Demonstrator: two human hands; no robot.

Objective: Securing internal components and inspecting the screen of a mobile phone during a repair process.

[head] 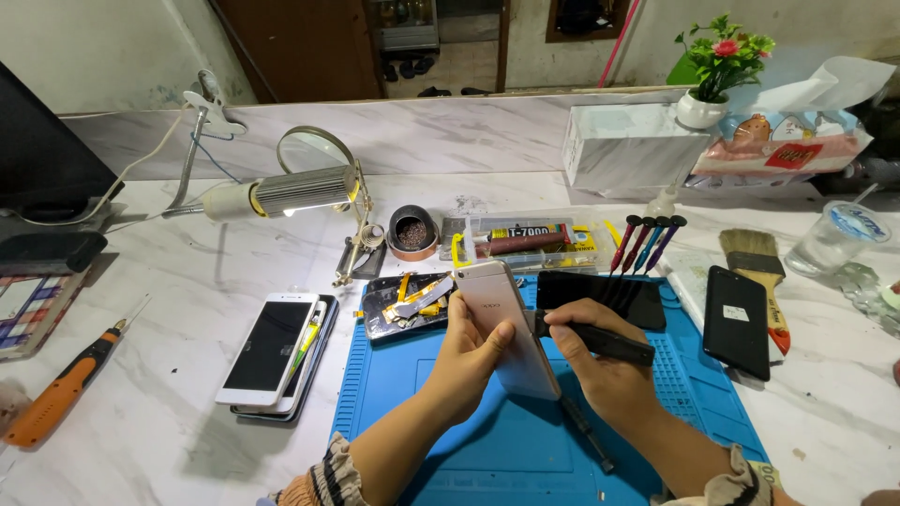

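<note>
Left hand [472, 349] rises from the lower edge, forearm angled up and to the right, wrist cocked back. Its fingers wrap the back of a pale gold phone [506, 323], thumb pressed on the near face; firm grasp. The phone is held tilted, raised above the blue work mat [487, 440], its top end pointing away from the person.

Right hand [600, 361] comes in from the lower right, fingers curled closed around a black tool [591, 337]. The tool's tip meets the phone's right edge about midway along.

A thin dark rod [588, 433] lies on the mat below the right wrist. A dismantled phone with yellow flex cables [408, 305] sits at the mat's upper left corner. A white-framed phone [267, 349] lies on the marble table [159, 281] to the left, well apart, an orange-handled tool [61, 394] farther left. A lamp [281, 192] is lit behind.
</note>
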